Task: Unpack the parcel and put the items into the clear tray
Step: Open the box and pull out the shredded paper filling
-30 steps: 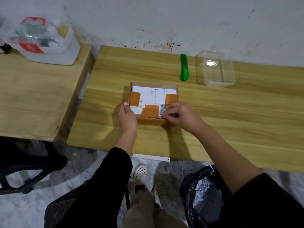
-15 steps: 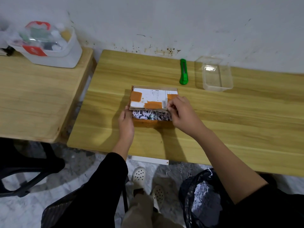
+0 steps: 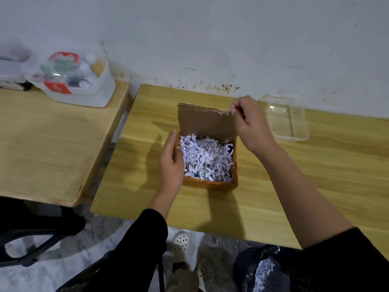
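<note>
A brown cardboard parcel (image 3: 210,183) sits on the wooden table, its lid (image 3: 205,122) standing upright at the back. My right hand (image 3: 250,125) pinches the lid's top right corner. Against the box's left wall rests my left hand (image 3: 171,163), thumb over the rim, holding it steady. White shredded paper (image 3: 205,157) fills the box; a small greenish item (image 3: 201,172) and a dark one (image 3: 230,149) peek through. The clear tray (image 3: 294,137) stands empty to the right, near the wall.
A second wooden table (image 3: 48,148) on the left carries a white lidded container (image 3: 77,83) of small supplies. A black bag (image 3: 265,268) with shredded paper lies on the floor below the table's front edge. The wall runs close behind the table.
My right hand has swung the lid up from nearly flat to upright, uncovering the shredded paper. The green cutter is now hidden behind the lid. My left hand stayed at the box's left side.
</note>
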{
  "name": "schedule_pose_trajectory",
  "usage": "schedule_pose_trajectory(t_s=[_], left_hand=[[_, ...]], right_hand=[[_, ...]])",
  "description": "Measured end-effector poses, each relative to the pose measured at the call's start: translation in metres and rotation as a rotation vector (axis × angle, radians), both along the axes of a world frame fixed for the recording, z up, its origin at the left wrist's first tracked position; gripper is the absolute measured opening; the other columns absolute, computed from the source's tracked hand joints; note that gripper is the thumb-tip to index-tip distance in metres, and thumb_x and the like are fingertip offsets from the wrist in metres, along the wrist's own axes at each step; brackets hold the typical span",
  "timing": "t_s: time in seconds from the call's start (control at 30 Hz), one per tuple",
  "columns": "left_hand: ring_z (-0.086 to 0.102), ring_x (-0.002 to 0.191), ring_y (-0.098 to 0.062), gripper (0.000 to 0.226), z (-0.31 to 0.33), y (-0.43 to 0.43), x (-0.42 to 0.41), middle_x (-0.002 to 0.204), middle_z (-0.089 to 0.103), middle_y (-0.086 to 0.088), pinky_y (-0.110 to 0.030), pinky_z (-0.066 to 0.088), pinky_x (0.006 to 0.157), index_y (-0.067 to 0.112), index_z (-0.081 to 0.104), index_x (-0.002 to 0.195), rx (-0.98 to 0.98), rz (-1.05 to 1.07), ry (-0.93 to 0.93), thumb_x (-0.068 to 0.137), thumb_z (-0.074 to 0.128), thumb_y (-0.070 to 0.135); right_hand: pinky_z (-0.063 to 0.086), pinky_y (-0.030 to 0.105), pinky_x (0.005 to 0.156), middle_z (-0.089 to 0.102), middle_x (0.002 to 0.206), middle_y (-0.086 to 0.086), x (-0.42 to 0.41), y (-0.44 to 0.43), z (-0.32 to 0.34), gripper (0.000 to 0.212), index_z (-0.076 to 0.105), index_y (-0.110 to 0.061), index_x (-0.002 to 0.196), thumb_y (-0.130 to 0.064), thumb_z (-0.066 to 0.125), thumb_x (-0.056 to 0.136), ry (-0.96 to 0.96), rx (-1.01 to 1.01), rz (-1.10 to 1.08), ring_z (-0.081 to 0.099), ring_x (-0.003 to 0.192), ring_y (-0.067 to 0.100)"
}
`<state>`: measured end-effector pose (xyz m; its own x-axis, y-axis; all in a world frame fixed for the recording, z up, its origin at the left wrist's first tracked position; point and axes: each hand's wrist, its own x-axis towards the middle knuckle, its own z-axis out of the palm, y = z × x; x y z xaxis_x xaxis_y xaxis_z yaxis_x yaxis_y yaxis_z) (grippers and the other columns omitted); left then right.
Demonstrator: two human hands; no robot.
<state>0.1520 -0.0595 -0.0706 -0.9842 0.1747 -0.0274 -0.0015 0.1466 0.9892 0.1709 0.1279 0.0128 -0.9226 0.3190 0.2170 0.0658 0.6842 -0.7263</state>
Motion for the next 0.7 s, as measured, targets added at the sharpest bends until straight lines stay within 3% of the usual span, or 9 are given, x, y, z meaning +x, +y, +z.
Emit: schedule_pose_trajectory(t_s=[0.07,0.13,0.2,0.33,0.43,0.5,0.57,0.7], left_hand=[[0.025,0.14,-0.006,0.053,0.008,0.01,-0.015,0.148,0.028,0.013,-0.036,0.03,0.115,0.028,0.027,0.142,-0.023,-0.048,0.079,0.096,0.042,0.004],[0.02,0.141,-0.004,0.056,0.014,0.019,-0.032,0.152,0.024,0.01,-0.026,0.023,0.116,0.035,0.019,0.139,-0.064,-0.099,0.126,0.097,0.044,0.011],[0.022,0.14,-0.004,0.056,0.015,0.026,-0.048,0.152,0.025,0.011,-0.026,0.024,0.115,0.039,0.015,0.139,-0.092,-0.141,0.112,0.097,0.045,0.017],[0.046,0.126,-0.022,0.061,0.009,0.032,-0.069,0.142,0.044,-0.003,-0.041,0.042,0.104,0.05,0.013,0.136,-0.169,-0.154,0.049,0.096,0.047,0.02],[0.045,0.124,-0.034,0.06,0.0,0.035,-0.078,0.136,0.045,-0.013,-0.043,0.046,0.1,0.047,0.015,0.138,-0.264,-0.133,0.052,0.095,0.047,0.018],[0.052,0.108,-0.029,0.057,-0.004,0.038,-0.081,0.126,0.047,-0.015,-0.024,0.049,0.088,0.036,0.022,0.142,-0.284,-0.123,0.068,0.096,0.047,0.015],[0.049,0.075,-0.011,0.054,-0.005,0.039,-0.082,0.109,0.047,-0.011,-0.006,0.042,0.065,0.024,0.027,0.144,-0.296,-0.106,0.089,0.095,0.047,0.011],[0.038,0.062,-0.001,0.052,-0.002,0.041,-0.08,0.102,0.043,-0.004,-0.003,0.04,0.057,0.02,0.03,0.143,-0.307,-0.068,0.059,0.095,0.049,0.012]], right_hand=[[0.031,0.007,0.069,0.05,0.088,0.004,-0.014,0.01,0.0,0.012,0.055,-0.005,0.087,-0.009,0.044,0.091,0.022,-0.041,-0.012,0.045,0.085,0.017],[0.033,0.005,0.069,0.053,0.088,0.003,-0.027,0.017,-0.003,0.011,0.054,-0.012,0.085,-0.01,0.046,0.092,0.04,-0.088,-0.036,0.047,0.082,0.014],[0.035,0.005,0.07,0.056,0.09,0.002,-0.04,0.025,-0.007,0.012,0.055,-0.017,0.084,-0.011,0.048,0.092,0.067,-0.156,-0.069,0.05,0.082,0.004],[0.038,0.005,0.071,0.061,0.092,-0.001,-0.061,0.039,-0.028,0.007,0.063,-0.015,0.089,-0.016,0.057,0.09,0.095,-0.269,-0.151,0.052,0.081,-0.013],[0.044,0.016,0.084,0.063,0.109,0.001,-0.066,0.042,-0.048,0.019,0.064,-0.016,0.106,-0.02,0.062,0.087,0.036,-0.309,-0.166,0.055,0.097,-0.002],[0.044,0.027,0.097,0.058,0.126,0.0,-0.063,0.042,-0.061,0.037,0.055,-0.02,0.124,-0.019,0.062,0.087,-0.009,-0.31,-0.154,0.052,0.116,0.01],[0.044,0.034,0.103,0.05,0.137,-0.002,-0.055,0.038,-0.069,0.049,0.046,-0.025,0.134,-0.019,0.061,0.088,-0.029,-0.341,-0.16,0.048,0.124,0.015],[0.044,0.046,0.104,0.045,0.138,-0.007,-0.025,0.027,-0.09,0.056,0.04,-0.027,0.138,-0.016,0.061,0.088,-0.068,-0.412,-0.186,0.046,0.127,0.016]])
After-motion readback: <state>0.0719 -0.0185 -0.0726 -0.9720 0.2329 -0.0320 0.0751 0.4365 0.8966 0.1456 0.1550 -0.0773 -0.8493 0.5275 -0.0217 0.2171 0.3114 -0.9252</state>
